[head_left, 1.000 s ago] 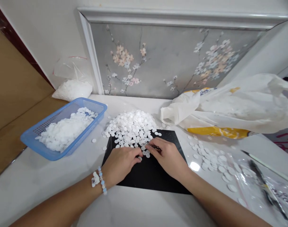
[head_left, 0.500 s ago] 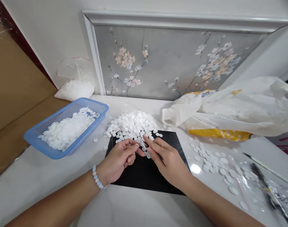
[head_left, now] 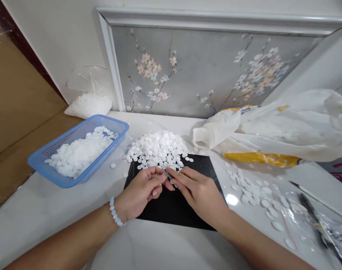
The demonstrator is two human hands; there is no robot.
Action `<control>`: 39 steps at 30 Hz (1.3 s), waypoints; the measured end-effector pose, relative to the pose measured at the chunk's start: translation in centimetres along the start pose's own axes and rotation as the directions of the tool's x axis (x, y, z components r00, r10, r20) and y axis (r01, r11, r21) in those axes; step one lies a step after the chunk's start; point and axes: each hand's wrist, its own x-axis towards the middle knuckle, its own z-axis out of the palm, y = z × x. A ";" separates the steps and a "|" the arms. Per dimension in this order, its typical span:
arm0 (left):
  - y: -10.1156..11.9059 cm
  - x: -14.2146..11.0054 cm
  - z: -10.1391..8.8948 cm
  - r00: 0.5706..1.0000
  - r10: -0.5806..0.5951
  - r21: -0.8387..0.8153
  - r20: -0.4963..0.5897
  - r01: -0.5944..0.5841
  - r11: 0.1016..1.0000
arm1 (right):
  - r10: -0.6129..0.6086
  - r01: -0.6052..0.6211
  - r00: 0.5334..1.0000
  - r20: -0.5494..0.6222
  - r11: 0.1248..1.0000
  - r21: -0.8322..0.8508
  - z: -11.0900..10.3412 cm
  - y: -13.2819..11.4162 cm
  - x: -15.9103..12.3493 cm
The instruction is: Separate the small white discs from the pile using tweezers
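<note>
Holding a thin metallic tool [head_left: 167,174], mostly hidden, our right hand [head_left: 202,189] is hovering over a black mat [head_left: 173,210], thumb and fingers drawn narrow. Our left hand [head_left: 139,191], one beaded bracelet [head_left: 114,213] at its wrist, is facing it, half-curled, fingertips just beside the tool; whether we are pinching a disc there, we cannot tell. One heap of white discs [head_left: 159,146] is lying just beyond both hands, partly on the mat, partly on the pale surface [head_left: 111,247]. One blue basket [head_left: 37,161], left, is containing more discs.
</note>
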 end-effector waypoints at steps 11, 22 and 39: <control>-0.2 0.0 0.0 1.000 0.002 0.014 0.006 -0.002 1.000 | -0.021 0.021 1.000 -0.015 0.999 -0.046 -0.1 -0.1 0.0; 0.1 -0.1 0.1 1.000 -0.004 0.021 -0.006 0.004 1.000 | -0.025 0.026 1.000 0.010 0.990 -0.136 -0.1 -0.2 -0.1; 0.8 1.0 -2.0 0.972 0.080 -0.027 -0.222 -0.088 0.996 | 0.350 -0.350 0.937 -0.005 0.937 0.009 -1.4 3.7 1.3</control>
